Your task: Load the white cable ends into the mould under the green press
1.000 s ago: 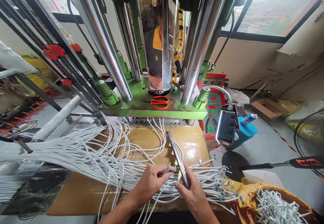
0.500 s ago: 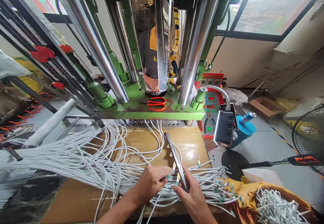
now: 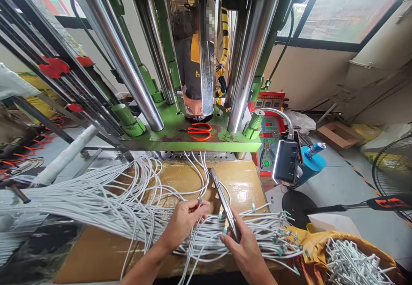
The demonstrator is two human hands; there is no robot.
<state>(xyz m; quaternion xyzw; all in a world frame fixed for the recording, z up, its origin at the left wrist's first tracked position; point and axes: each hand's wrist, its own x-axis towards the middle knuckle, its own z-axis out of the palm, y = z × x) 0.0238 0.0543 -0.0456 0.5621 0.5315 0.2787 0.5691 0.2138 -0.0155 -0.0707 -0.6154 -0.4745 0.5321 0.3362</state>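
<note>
- Pinching a cable end (image 3: 201,199) in the left hand (image 3: 185,218), lower centre.
- Gripping the metal bar (image 3: 226,204) in the right hand (image 3: 243,246), just rightward.
- Might snag among crowded white cables (image 3: 119,203), through tangling.

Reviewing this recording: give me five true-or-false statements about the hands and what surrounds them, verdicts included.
1. The right hand holds a long, narrow grey metal bar. True.
2. The left hand touches that bar too. False: a visible gap separates them.
3. The orange-handled scissors lie on the thin white cables. False: they lie on the flat green metal plate.
4. A crinkled yellow-orange sack at the picture's lower right contains short white pieces. True.
5. The boxy black lamp is left of the plate in the picture. False: it is to the right.
</note>
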